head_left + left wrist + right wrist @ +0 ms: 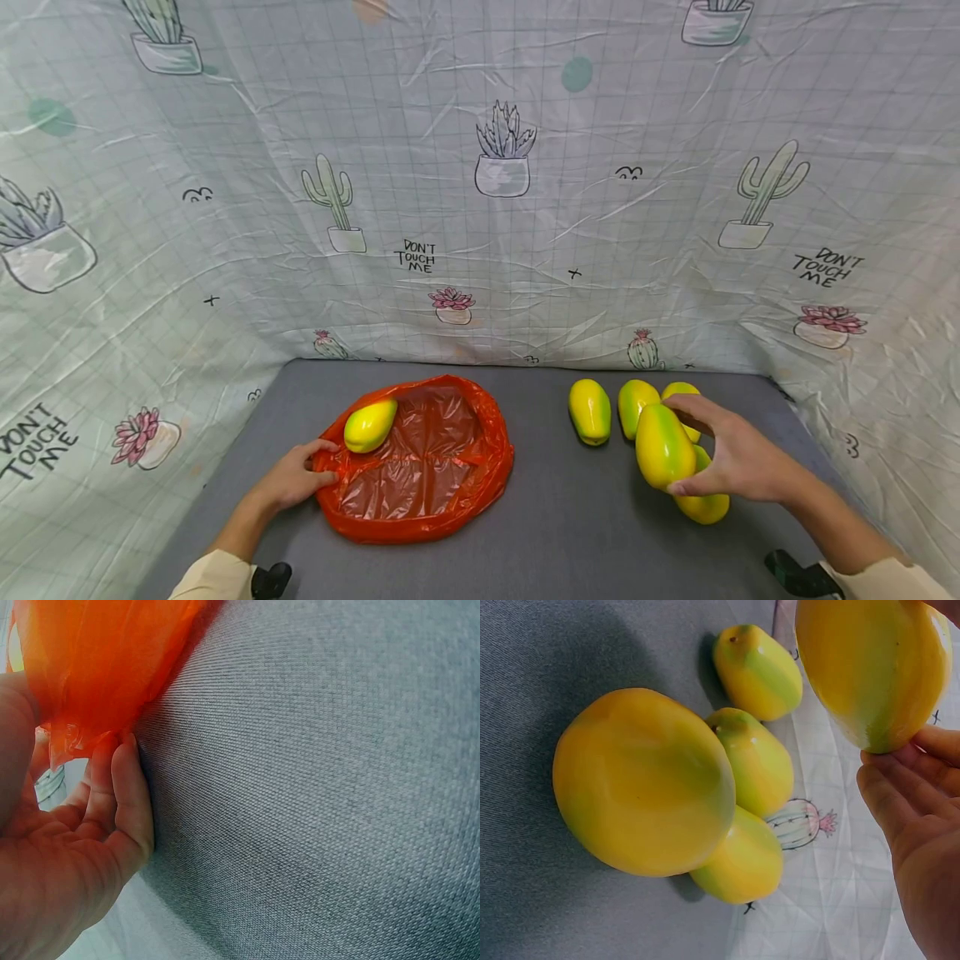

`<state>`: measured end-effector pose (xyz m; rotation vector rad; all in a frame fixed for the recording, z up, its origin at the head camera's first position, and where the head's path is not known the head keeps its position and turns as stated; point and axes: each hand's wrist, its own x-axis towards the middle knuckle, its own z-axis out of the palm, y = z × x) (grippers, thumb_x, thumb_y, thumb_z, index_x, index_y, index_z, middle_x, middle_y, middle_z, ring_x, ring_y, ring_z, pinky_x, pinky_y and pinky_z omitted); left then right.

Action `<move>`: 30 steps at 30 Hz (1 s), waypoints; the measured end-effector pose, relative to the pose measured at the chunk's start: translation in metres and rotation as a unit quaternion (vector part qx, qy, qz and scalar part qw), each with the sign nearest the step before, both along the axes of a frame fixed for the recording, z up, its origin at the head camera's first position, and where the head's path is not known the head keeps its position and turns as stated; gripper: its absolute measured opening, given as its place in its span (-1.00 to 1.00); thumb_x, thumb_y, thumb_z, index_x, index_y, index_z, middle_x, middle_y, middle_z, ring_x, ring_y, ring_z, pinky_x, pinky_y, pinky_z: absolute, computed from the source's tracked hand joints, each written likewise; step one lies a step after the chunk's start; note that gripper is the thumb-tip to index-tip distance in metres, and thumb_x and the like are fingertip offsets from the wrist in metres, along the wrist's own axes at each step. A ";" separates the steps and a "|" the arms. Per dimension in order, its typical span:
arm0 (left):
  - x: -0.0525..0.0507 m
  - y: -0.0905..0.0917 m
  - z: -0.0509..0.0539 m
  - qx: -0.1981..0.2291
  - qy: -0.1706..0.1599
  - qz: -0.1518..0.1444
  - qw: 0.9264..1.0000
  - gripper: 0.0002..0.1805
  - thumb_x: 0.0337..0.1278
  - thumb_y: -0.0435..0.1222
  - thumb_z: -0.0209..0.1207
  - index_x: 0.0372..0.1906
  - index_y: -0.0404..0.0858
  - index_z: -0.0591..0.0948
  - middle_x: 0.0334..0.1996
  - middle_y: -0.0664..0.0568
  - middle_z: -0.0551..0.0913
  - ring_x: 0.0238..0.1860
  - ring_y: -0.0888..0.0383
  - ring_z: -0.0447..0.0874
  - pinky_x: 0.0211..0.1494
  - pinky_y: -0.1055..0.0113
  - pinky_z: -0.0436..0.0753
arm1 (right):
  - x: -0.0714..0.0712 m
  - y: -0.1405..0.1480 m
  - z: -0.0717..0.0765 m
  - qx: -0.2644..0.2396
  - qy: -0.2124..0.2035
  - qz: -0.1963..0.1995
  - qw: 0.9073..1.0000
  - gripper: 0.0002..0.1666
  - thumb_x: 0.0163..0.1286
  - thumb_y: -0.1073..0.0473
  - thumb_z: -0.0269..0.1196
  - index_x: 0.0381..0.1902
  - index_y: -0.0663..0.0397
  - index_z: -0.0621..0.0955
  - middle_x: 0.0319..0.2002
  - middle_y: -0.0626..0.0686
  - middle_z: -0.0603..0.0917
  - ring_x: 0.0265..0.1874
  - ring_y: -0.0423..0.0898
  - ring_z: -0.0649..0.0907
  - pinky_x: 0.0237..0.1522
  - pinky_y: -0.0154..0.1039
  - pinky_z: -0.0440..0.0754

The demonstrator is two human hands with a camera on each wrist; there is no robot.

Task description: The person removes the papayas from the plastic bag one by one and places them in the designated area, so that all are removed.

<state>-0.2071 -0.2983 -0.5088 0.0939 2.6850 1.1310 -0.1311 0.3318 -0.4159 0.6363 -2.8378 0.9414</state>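
In the head view my left hand (288, 479) pinches the left rim of a red plastic bag (480, 492), which lies spread with its mouth facing up. The left wrist view shows the thumb and fingers on either side of the bag's thin edge (105, 675). Inside the bag, at its back left, lies one yellow papaya (371, 426). My right hand (742, 454) grips another yellow-green papaya (664, 446) between thumb and fingers. That held papaya (874, 671) hangs above the table in the right wrist view, apart from those below.
Several papayas lie on the grey table at the right: one papaya (589, 412) nearer the middle, a second papaya (636, 404) beside it, and a front papaya (705, 507) partly hidden under my right hand. A cactus-print sheet (502, 250) encloses the table's back and sides.
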 end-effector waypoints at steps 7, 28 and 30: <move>0.001 0.000 0.001 -0.006 0.000 0.002 1.000 -0.49 0.18 -0.34 0.36 0.22 -0.39 0.55 0.00 -0.28 0.63 -0.15 0.05 0.65 -0.15 0.27 0.62 | -0.001 0.001 -0.008 -0.019 -0.006 0.010 1.000 0.20 -0.11 -0.02 0.72 0.45 0.16 0.40 0.34 0.18 0.53 0.21 -0.62 0.43 0.19 -0.53 0.53; -0.001 -0.001 -0.002 -0.018 -0.006 0.005 1.000 -0.49 0.19 -0.32 0.35 0.23 -0.37 0.55 0.02 -0.31 0.57 -0.14 0.01 0.63 -0.17 0.27 0.63 | 0.000 -0.001 -0.019 0.017 -0.008 -0.018 1.000 0.26 -0.14 -0.17 0.71 0.43 0.23 0.42 0.34 0.18 0.56 0.21 -0.15 0.61 0.17 -0.17 0.69; -0.001 -0.001 -0.002 -0.015 -0.007 0.005 1.000 -0.48 0.19 -0.32 0.35 0.24 -0.37 0.55 0.02 -0.30 0.59 -0.14 0.02 0.64 -0.17 0.27 0.63 | 0.001 -0.001 -0.020 0.022 -0.011 -0.022 0.999 0.25 -0.14 -0.18 0.71 0.44 0.21 0.42 0.34 0.17 0.56 0.20 -0.02 0.63 0.15 -0.15 0.70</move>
